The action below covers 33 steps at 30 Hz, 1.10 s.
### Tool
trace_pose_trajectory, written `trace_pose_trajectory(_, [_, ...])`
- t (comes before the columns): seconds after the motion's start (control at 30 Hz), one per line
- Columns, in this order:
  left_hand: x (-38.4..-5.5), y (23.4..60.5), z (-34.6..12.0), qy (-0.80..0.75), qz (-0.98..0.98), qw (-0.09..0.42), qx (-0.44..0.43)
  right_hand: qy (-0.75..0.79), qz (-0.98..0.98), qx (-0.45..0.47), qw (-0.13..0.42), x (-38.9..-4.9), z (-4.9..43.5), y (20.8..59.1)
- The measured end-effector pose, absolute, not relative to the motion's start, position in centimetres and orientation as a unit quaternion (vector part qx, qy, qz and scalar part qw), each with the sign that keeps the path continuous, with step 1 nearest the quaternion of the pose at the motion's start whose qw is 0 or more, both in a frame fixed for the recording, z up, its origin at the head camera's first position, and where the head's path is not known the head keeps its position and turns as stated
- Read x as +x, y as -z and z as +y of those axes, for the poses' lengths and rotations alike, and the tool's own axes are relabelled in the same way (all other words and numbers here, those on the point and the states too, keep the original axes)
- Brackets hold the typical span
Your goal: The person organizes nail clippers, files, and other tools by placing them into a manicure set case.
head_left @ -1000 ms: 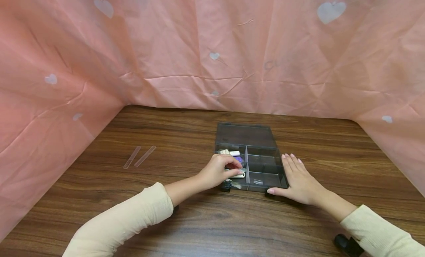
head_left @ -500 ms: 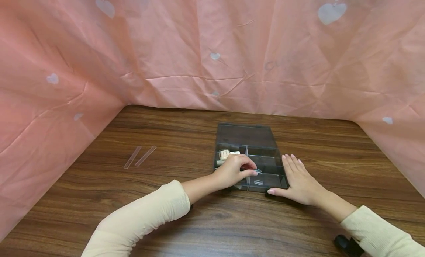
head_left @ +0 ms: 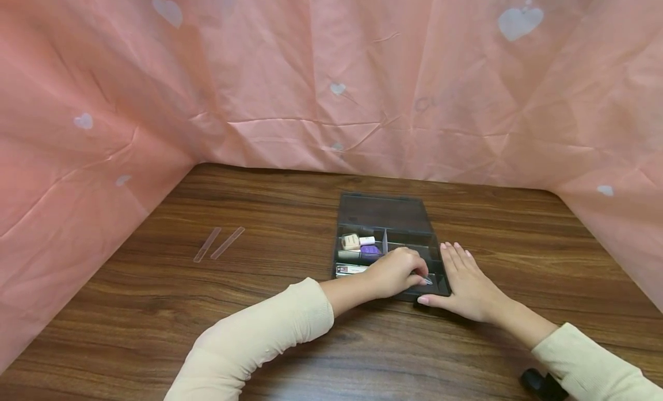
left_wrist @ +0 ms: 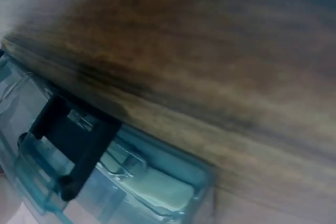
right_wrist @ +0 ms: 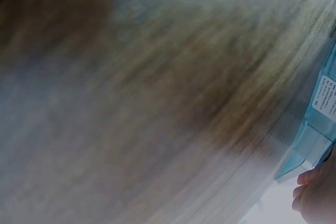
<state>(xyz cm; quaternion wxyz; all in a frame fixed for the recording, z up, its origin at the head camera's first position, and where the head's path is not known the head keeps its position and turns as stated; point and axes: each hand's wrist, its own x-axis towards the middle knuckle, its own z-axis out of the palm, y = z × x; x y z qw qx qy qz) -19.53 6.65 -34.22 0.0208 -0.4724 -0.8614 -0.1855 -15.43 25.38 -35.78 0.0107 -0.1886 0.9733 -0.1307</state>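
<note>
My left hand [head_left: 397, 272] is over the front right compartment of a dark see-through organizer box [head_left: 448, 289], pinching a small clear nail tip [head_left: 427, 281] between thumb and fingers. It covers most of that compartment. The right hand [head_left: 473, 286] lies with straight fingers along the box's right side, its thumb at the front corner. In the left compartments are a beige nail polish bottle [head_left: 350, 242] with a white cap, a purple item [head_left: 370, 250] and a nail clipper [head_left: 349, 269]. The lid [head_left: 383, 210] is folded back.
Two clear flat strips [head_left: 228, 243] lie on the wooden table [head_left: 269, 205] at the left. A pink curtain [head_left: 290, 73] with hearts stands round the back and sides. A black latch [left_wrist: 73, 135] shows on the box in the left wrist view.
My left hand has moved right, from the left compartments to the front right one, with the nail tip between its fingers. The right hand has stayed at the box's side.
</note>
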Motion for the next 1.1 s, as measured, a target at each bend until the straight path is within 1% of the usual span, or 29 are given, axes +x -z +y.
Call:
trace_pose_trajectory(0.2, [-19.5, 34.2, 7.7, 0.132, -0.862, -0.001, -0.489, 0.13, 0.974, -0.188, 0.005, -15.4, 25.4, 35.8])
trace_pose_trajectory(0.37, [-19.6, 34.1, 7.3, 0.153, -0.862, -0.009, -0.483, 0.13, 0.973, -0.19, 0.006, -15.3, 25.3, 35.9])
trace_pose_trajectory(0.73, [-20.3, 33.1, 4.2, 0.273, -0.854, 0.013, -0.443, 0.119, 0.976, -0.184, 0.007, -15.4, 25.3, 35.8])
trace_pose_trajectory(0.93, [-20.0, 32.8, 2.7, 0.294, -0.847, 0.033, -0.442, 0.116, 0.976, -0.185, 0.003, -15.4, 25.3, 35.8])
trace_pose_trajectory(1.1, [-19.6, 32.8, 1.2, 0.295, -0.852, 0.036, -0.43, 0.115, 0.976, -0.186, 0.001, -15.5, 25.3, 35.8])
